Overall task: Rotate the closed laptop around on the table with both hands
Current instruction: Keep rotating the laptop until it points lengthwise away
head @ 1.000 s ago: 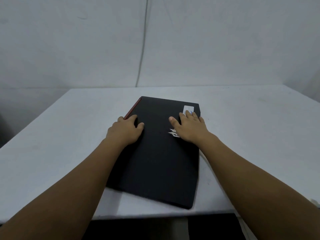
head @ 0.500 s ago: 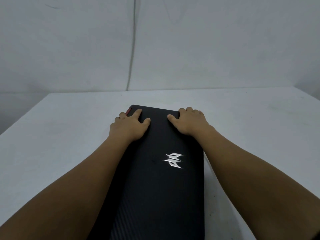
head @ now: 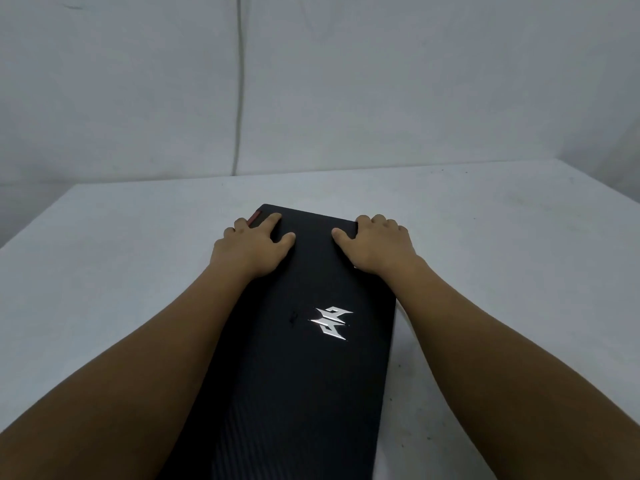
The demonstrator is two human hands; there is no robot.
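A closed black laptop (head: 304, 375) with a silver logo on its lid lies lengthwise on the white table (head: 104, 271), its short edge pointing away from me and its near end running out of the bottom of the view. My left hand (head: 252, 245) grips its far left corner, fingers over the red strip at the edge. My right hand (head: 375, 245) grips the far right corner, fingers curled over the edge and thumb on the lid.
A pale wall (head: 311, 81) with a thin vertical cable rises right behind the table's far edge. The table's left edge slants in at the left.
Both hands slid from the middle of the lid to its far corners. The laptop shifted toward me and now runs off the bottom of the view.
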